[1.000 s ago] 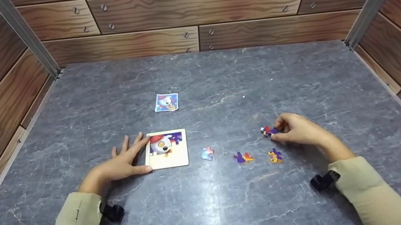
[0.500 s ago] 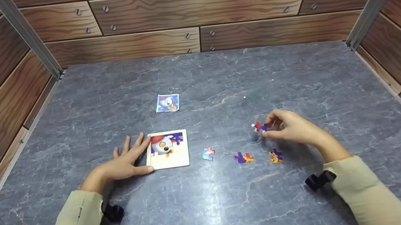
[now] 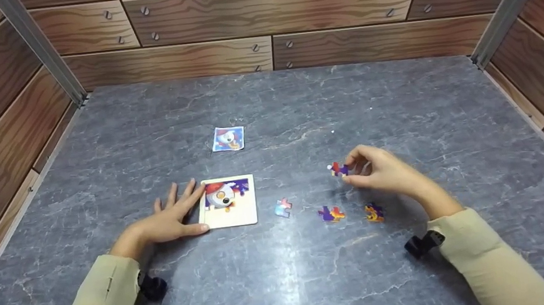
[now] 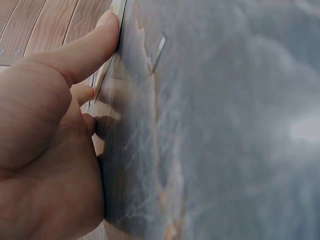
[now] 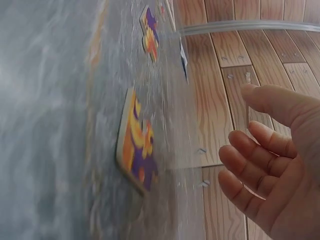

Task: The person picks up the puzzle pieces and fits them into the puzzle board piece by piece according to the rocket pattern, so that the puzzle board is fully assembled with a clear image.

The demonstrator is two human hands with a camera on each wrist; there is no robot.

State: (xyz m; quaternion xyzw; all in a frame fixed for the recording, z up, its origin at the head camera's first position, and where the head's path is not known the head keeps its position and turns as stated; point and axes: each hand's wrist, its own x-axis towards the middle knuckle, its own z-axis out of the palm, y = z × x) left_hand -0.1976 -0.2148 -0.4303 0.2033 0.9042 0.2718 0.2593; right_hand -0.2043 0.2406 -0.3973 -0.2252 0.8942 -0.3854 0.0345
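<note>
My left hand (image 3: 171, 223) rests flat at the left side of a square puzzle tray (image 3: 231, 219), thumb and forefinger touching its edge, the other fingers spread on the table. Joined pieces in the tray's upper part show a white dog-like face (image 3: 220, 197) and a red hat; its lower part is bare. Above the table, my right hand (image 3: 380, 169) pinches a purple, red and white puzzle piece (image 3: 337, 169) between thumb and fingers. The right wrist view shows that piece only edge-on. Below lie a purple-orange piece (image 3: 331, 213) and a yellow-purple piece (image 3: 374, 212).
Just right of the tray lies a pale blue and pink puzzle piece (image 3: 283, 208). A small picture card (image 3: 228, 139) with a similar dog face lies behind the tray. Wood-patterned walls (image 3: 267, 9) border the grey marbled table (image 3: 266, 97) at back and sides.
My right hand has risen from the table and moved left with the pinched puzzle piece. The left hand and the tray have stayed in place.
</note>
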